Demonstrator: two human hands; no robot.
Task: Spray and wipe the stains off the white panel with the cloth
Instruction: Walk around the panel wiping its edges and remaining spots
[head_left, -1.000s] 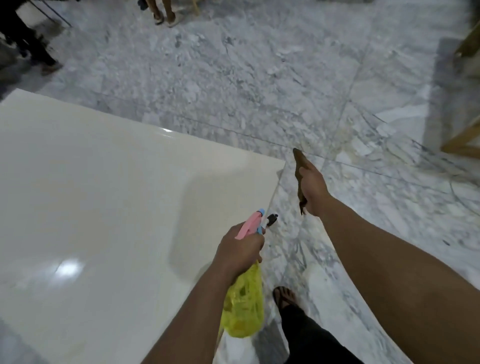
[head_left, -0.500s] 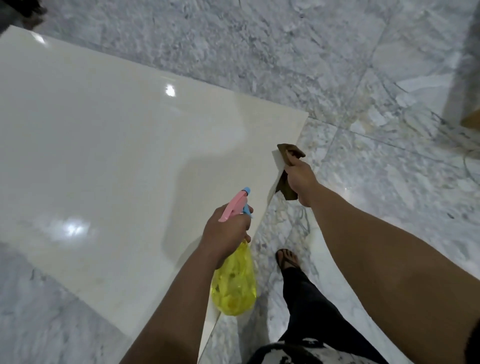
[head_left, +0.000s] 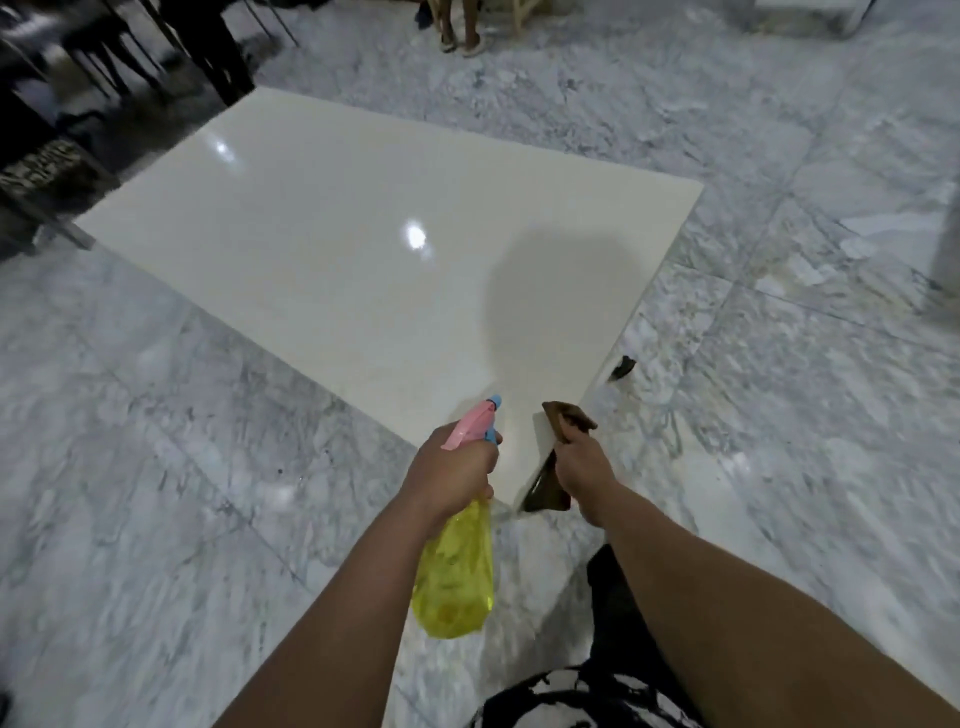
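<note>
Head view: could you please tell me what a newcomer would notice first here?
A large glossy white panel fills the middle, set over a grey marble floor. In front, the left hand grips a spray bottle with a yellow body and pink trigger, aimed at the panel. Beside it, the right hand presses a brown cloth at the panel's near corner.

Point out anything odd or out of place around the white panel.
One small dark scrap lies on the grey marble floor beside the glossy white panel's right edge. Otherwise nothing stands out; no stains are visible.
</note>
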